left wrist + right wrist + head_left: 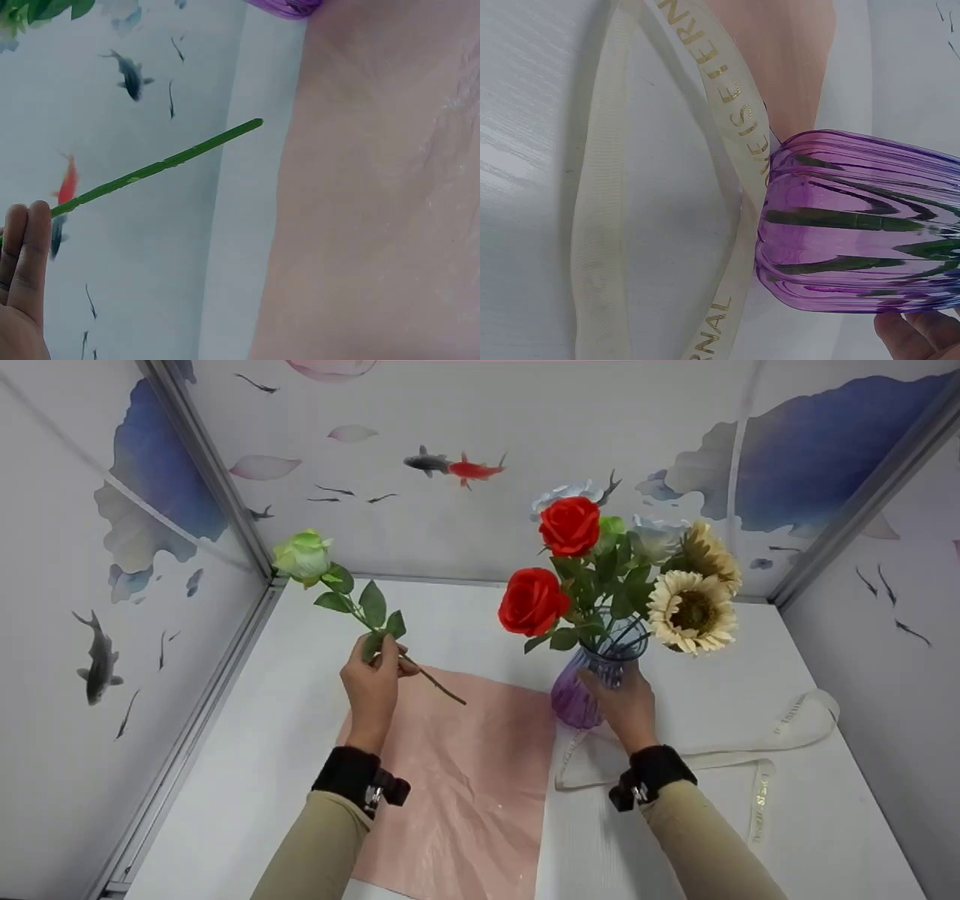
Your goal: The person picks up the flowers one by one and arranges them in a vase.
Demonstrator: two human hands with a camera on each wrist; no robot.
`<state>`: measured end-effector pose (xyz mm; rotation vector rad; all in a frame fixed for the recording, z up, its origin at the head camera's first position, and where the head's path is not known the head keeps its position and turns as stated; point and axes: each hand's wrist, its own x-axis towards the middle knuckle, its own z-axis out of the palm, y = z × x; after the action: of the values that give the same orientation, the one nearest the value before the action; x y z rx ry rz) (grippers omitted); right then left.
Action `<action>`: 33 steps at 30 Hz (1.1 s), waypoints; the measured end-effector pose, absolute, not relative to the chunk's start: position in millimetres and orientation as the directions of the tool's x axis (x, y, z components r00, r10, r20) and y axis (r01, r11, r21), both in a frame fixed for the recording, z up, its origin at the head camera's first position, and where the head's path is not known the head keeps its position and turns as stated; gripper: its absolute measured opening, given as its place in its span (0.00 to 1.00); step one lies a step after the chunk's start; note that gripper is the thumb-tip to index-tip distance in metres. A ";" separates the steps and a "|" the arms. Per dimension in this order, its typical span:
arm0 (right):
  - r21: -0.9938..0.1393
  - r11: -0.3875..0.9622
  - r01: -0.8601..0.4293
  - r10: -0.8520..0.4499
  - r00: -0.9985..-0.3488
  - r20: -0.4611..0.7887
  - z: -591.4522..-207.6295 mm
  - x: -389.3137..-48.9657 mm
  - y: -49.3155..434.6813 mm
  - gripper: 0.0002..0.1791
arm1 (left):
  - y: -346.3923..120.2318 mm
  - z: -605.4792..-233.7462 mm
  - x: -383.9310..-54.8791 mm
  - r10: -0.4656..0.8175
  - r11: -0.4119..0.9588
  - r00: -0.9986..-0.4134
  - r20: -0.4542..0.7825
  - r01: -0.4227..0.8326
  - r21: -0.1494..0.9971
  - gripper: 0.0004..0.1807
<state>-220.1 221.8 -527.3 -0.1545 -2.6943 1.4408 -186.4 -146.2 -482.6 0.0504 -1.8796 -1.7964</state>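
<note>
My left hand (pixel 373 682) pinches the leafy stem of an artificial rose with a pale green bloom (pixel 301 558), held to the left above the table. The bare green stem (pixel 157 166) slants out past my fingers in the left wrist view, its cut end free. My right hand (pixel 628 703) grips a ribbed glass vase (pixel 573 695), purple below and bluish at the neck. Red roses (pixel 534 601), cream sunflowers (pixel 691 612) and pale blue blooms fan out from its mouth. Green stems (pixel 847 219) show through the purple glass in the right wrist view.
A pink sheet of wrapping paper (pixel 465 780) lies creased on the white table (pixel 225 780), left of the vase. Cream ribbon (pixel 759 802) with gold lettering loops at the right and passes by the vase's base. Printed walls (pixel 480 532) enclose the back and sides.
</note>
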 end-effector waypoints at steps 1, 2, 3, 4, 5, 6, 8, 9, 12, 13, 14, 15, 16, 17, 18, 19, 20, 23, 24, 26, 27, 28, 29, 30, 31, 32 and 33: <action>-0.833 0.551 0.054 0.129 -0.991 0.021 -527.5 -220.3 221.9 0.59 | -143.6 -480.5 -185.1 -0.370 0.121 -0.852 0.369 0.350 0.929 0.12; -0.833 0.550 0.056 0.127 -0.992 0.018 -527.6 -220.4 222.0 0.59 | -140.8 -478.7 -183.7 -0.359 0.124 -0.850 0.387 0.367 0.922 0.11; -0.833 0.550 0.058 0.126 -0.992 0.014 -527.7 -220.7 222.1 0.60 | -138.1 -477.2 -182.4 -0.348 0.134 -0.846 0.405 0.383 0.914 0.10; -0.832 0.551 0.060 0.126 -0.992 0.012 -527.6 -220.6 222.1 0.60 | -135.4 -475.4 -180.6 -0.335 0.144 -0.841 0.425 0.400 0.905 0.09; -0.832 0.551 0.062 0.126 -0.992 0.010 -527.6 -220.7 222.0 0.60 | -132.7 -473.7 -178.8 -0.322 0.153 -0.836 0.444 0.417 0.896 0.08; -0.832 0.551 0.063 0.128 -0.992 0.009 -527.6 -220.8 221.9 0.60 | -130.0 -472.3 -176.9 -0.307 0.161 -0.831 0.465 0.436 0.885 0.07; -0.832 0.551 0.065 0.128 -0.992 0.007 -527.8 -220.9 222.0 0.60 | -124.6 -469.8 -173.2 -0.273 0.178 -0.819 0.505 0.473 0.863 0.05; -0.832 0.551 0.066 0.129 -0.992 0.007 -527.8 -221.0 222.0 0.60 | -122.1 -468.4 -171.4 -0.255 0.190 -0.812 0.525 0.491 0.850 0.04; -0.831 0.553 0.063 0.133 -0.991 0.013 -528.2 -221.4 222.1 0.59 | -115.2 -465.6 -167.1 -0.199 0.214 -0.794 0.575 0.537 0.816 0.04; -0.830 0.555 0.062 0.133 -0.991 0.014 -528.2 -221.3 222.1 0.59 | -113.3 -464.9 -166.0 -0.184 0.223 -0.790 0.585 0.546 0.807 0.04; -0.829 0.556 0.061 0.134 -0.991 0.017 -528.4 -221.4 222.1 0.59 | -111.4 -464.3 -164.8 -0.170 0.230 -0.788 0.592 0.553 0.801 0.04; -0.828 0.557 0.061 0.135 -0.991 0.018 -528.6 -221.5 222.0 0.58 | -109.8 -464.0 -163.7 -0.159 0.234 -0.786 0.597 0.558 0.796 0.04; -0.827 0.559 0.061 0.136 -0.991 0.019 -528.7 -221.5 221.9 0.58 | -108.4 -463.9 -162.7 -0.148 0.234 -0.784 0.603 0.565 0.791 0.04; -0.827 0.558 0.061 0.137 -0.990 0.020 -528.7 -221.4 221.9 0.58 | -107.1 -463.8 -161.7 -0.139 0.230 -0.781 0.609 0.573 0.787 0.04; -0.828 0.558 0.062 0.137 -0.990 0.018 -528.8 -221.4 221.8 0.58 | -105.8 -463.8 -161.1 -0.131 0.229 -0.776 0.617 0.581 0.781 0.04; -0.828 0.557 0.063 0.138 -0.990 0.018 -528.8 -221.3 221.7 0.58 | -104.7 -463.7 -160.5 -0.122 0.220 -0.772 0.624 0.592 0.775 0.04; -0.828 0.558 0.062 0.138 -0.990 0.019 -528.7 -221.3 221.5 0.58 | -103.6 -463.8 -160.0 -0.113 0.212 -0.764 0.636 0.606 0.766 0.04; -0.826 0.560 0.064 0.140 -0.990 0.019 -528.2 -221.1 221.4 0.59 | -100.4 -463.8 -159.3 -0.082 0.188 -0.732 0.676 0.655 0.732 0.05; -0.825 0.561 0.063 0.141 -0.990 0.020 -528.1 -221.2 221.3 0.58 | -99.2 -463.6 -159.2 -0.071 0.185 -0.723 0.687 0.667 0.721 0.06; -0.826 0.560 0.065 0.137 -0.990 0.015 -527.5 -220.7 221.8 0.59 | -96.6 -462.4 -158.4 -0.045 0.177 -0.703 0.710 0.694 0.698 0.06; -0.827 0.559 0.067 0.135 -0.991 0.011 -527.2 -220.5 222.1 0.59 | -94.9 -461.1 -157.9 -0.032 0.178 -0.690 0.723 0.708 0.684 0.06; -0.828 0.557 0.068 0.133 -0.991 0.008 -526.9 -220.2 222.4 0.59 | -93.4 -459.9 -157.5 -0.019 0.174 -0.680 0.733 0.719 0.673 0.07; -0.828 0.556 0.069 0.132 -0.991 0.006 -526.6 -219.9 222.6 0.59 | -91.9 -458.6 -157.1 -0.007 0.169 -0.668 0.744 0.732 0.660 0.08; -0.830 0.553 0.070 0.130 -0.992 0.002 -526.3 -219.6 222.8 0.59 | -90.2 -457.2 -156.6 0.004 0.163 -0.655 0.755 0.746 0.646 0.08; -0.832 0.550 0.073 0.127 -0.992 -0.002 -526.1 -219.3 223.0 0.59 | -88.4 -455.4 -155.9 0.013 0.155 -0.639 0.769 0.761 0.630 0.09; -0.832 0.550 0.071 0.127 -0.992 -0.001 -526.2 -219.5 222.9 0.59 | -86.6 -453.8 -155.3 0.020 0.144 -0.626 0.780 0.774 0.617 0.09; -0.832 0.550 0.071 0.127 -0.992 -0.001 -526.2 -219.5 223.0 0.59 | -84.9 -451.8 -154.6 0.028 0.129 -0.611 0.791 0.787 0.603 0.10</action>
<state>-219.5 223.0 -526.2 -0.1729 -2.7128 1.4529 -154.6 -84.9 -451.8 -0.7890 -1.7804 -1.5424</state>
